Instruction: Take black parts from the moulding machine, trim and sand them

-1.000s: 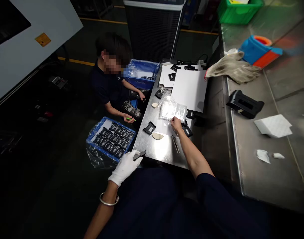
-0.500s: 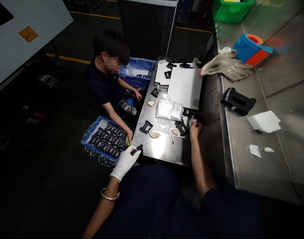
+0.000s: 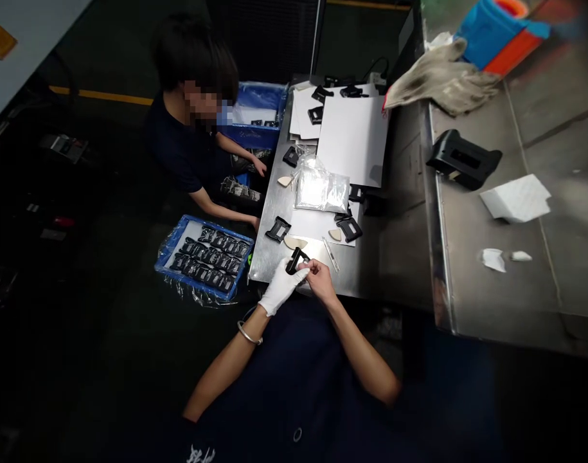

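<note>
Hands meet at the near edge of the small steel table [image 3: 365, 270]. I read the left hand [image 3: 280, 287], white-gloved, as closed around a black part [image 3: 295, 260], held tilted just over that edge. The right hand [image 3: 321, 281] is bare, fingers pinched narrow right at the part's upper end. It's too small for me to tell whether they grip it or only touch it. The glove hides the part's lower half. There's a silver bangle [image 3: 248, 333] on the left wrist.

Just past the hands, on bare bright steel:
- thin metal tool [image 3: 331, 253] lying flat
- beige wedge [image 3: 295, 242] beside it
- loose black pieces [image 3: 278, 229] left and right of the middle
- clear bag [image 3: 321, 191] further out
- white sheets [image 3: 352, 138] at the far end, with more black pieces on them

The far half of the table is crowded.

Left of the table, on the dark floor, sits a blue tray [image 3: 190, 281], plastic-lined, with rows of black parts in it. A co-worker [image 3: 187, 141] sits low against the table's left side, one hand [image 3: 259, 168] at its edge. A blue bin [image 3: 255, 128] stands behind them.

On the right is a larger steel bench [image 3: 491, 308], close alongside the table. On it:
- black housing [image 3: 464, 159]
- white wipe [image 3: 515, 198]
- small white scraps [image 3: 493, 259]
- grey rag [image 3: 443, 77]
- blue-and-orange container [image 3: 496, 29], blurred at the frame edge

The room is dim, with a yellow floor line [image 3: 101, 96] at far left. My view's lower half is filled by the person's own arms and dark clothing.
</note>
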Tool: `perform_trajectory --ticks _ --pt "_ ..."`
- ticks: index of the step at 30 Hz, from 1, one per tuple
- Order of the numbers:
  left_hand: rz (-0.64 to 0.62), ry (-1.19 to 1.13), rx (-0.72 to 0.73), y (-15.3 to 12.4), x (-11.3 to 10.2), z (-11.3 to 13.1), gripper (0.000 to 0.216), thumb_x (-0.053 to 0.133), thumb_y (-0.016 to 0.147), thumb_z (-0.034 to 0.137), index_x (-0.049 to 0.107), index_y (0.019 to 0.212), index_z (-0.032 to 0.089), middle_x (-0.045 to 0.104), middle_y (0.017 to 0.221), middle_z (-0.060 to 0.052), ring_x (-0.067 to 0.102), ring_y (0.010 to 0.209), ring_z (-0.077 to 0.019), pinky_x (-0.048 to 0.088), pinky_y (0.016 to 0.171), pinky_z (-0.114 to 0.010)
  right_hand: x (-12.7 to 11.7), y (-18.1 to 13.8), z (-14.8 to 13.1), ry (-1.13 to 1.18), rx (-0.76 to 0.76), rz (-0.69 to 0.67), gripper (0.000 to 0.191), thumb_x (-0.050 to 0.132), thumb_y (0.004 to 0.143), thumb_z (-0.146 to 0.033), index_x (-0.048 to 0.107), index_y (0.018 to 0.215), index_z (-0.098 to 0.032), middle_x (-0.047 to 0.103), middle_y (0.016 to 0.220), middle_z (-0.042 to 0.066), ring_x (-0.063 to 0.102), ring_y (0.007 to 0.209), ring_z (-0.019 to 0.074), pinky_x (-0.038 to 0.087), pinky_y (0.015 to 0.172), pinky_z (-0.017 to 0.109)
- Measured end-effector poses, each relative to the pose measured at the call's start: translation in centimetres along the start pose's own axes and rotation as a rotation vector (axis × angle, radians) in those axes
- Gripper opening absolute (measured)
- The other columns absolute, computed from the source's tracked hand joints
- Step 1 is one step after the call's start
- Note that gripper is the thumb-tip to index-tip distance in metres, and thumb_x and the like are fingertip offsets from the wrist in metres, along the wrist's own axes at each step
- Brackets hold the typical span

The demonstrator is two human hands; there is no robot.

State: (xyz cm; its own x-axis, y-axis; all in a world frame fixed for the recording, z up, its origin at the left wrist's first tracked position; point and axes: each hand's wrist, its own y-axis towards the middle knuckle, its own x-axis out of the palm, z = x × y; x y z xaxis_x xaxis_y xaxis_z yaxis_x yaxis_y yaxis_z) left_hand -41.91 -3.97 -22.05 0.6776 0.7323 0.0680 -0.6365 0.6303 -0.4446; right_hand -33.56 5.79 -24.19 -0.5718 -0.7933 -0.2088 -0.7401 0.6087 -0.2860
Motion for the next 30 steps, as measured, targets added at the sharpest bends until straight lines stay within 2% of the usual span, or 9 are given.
perform_trajectory --ticks 4,6,8,11,13,17,21,26,30 --pt "0.022 0.047 -0.04 -0.1 -0.8 -0.6 0.028 0.074 0.078 0.026 0.065 0.101 0.014 0.071 0.096 -0.007 0.066 0.086 -0.018 0.053 0.082 -0.031 -1.1 -0.6 2.7 -0.101 0.008 -0.045 0.055 0.044 0.092 -0.071 0.064 0.088 -0.02 0.068 0.08 0.006 0.065 0.069 0.0179 0.057 0.064 0.033" --pt "0.031 0.074 -0.051 -0.2 -1.4 -0.7 0.025 0.075 0.078 0.025 0.066 0.099 0.013 0.071 0.095 -0.008 0.065 0.086 -0.0187 0.052 0.082 -0.032 -2.7 -1.2 4.8 -0.205 0.018 0.031 0.055 0.041 0.095 -0.067 0.067 0.101 -0.019 0.069 0.098 0.011 0.067 0.087 0.0226 0.058 0.077 0.039" --pt "0.05 0.094 -0.059 -0.4 -1.9 -0.8 0.027 0.074 0.079 0.025 0.066 0.101 0.013 0.072 0.096 -0.008 0.066 0.088 -0.0194 0.052 0.083 -0.032 -4.6 -2.0 7.3 -0.336 0.031 0.171 0.054 0.043 0.096 -0.061 0.062 0.119 -0.016 0.062 0.125 0.02 0.06 0.115 0.0314 0.052 0.096 0.053" --pt "0.076 0.11 -0.059 -0.6 -2.3 -0.9 0.028 0.075 0.08 0.029 0.066 0.102 0.013 0.072 0.098 -0.009 0.066 0.092 -0.0205 0.053 0.087 -0.033 -7.0 -3.3 11.2 -0.521 0.04 0.32 0.06 0.052 0.093 -0.05 0.051 0.136 -0.009 0.037 0.152 0.027 0.031 0.143 0.0415 0.027 0.114 0.068" --pt "0.081 0.118 -0.053 -0.8 -2.4 -0.8 0.03 0.077 0.079 0.032 0.066 0.1 0.014 0.072 0.099 -0.009 0.067 0.093 -0.0214 0.053 0.089 -0.034 -8.0 -3.8 13.4 -0.605 0.029 0.338 0.056 0.049 0.093 -0.044 0.051 0.136 -0.008 0.036 0.155 0.026 0.028 0.146 0.0394 0.022 0.118 0.066" --pt "0.085 0.125 -0.027 -0.8 -2.4 -0.5 0.03 0.076 0.08 0.035 0.067 0.101 0.015 0.073 0.099 -0.009 0.067 0.094 -0.022 0.054 0.09 -0.036 -9.5 -3.4 15.8 -0.708 -0.003 0.383 0.054 0.039 0.097 -0.039 0.049 0.14 -0.007 0.039 0.154 0.025 0.032 0.146 0.0329 0.029 0.12 0.057" --pt "0.099 0.135 -0.019 -1.0 -2.5 -0.2 0.028 0.075 0.079 0.032 0.067 0.099 0.014 0.073 0.097 -0.01 0.068 0.092 -0.0239 0.055 0.089 -0.039 -12.9 1.0 15.6 -0.749 -0.003 0.498 0.057 0.035 0.097 -0.035 0.047 0.14 0.001 0.037 0.154 0.03 0.031 0.148 0.0356 0.027 0.12 0.057" --pt "0.09 0.146 -0.029 -1.4 -2.5 -0.1 0.033 0.074 0.079 0.035 0.068 0.104 0.014 0.074 0.104 -0.011 0.068 0.1 -0.0257 0.054 0.094 -0.04 -19.0 11.1 12.1 -0.714 0.01 0.629 0.054 0.034 0.098 -0.034 0.049 0.138 -0.001 0.047 0.146 0.03 0.039 0.143 0.0336 0.029 0.119 0.056" --pt "0.073 0.16 -0.047 -1.8 -2.5 -0.1 0.037 0.072 0.082 0.038 0.066 0.109 0.014 0.073 0.11 -0.012 0.067 0.104 -0.026 0.052 0.097 -0.041 -20.7 15.7 9.3 -0.668 -0.029 0.718 0.054 0.029 0.097 -0.026 0.042 0.145 -0.005 0.043 0.151 0.025 0.036 0.145 0.0281 0.03 0.119 0.05"
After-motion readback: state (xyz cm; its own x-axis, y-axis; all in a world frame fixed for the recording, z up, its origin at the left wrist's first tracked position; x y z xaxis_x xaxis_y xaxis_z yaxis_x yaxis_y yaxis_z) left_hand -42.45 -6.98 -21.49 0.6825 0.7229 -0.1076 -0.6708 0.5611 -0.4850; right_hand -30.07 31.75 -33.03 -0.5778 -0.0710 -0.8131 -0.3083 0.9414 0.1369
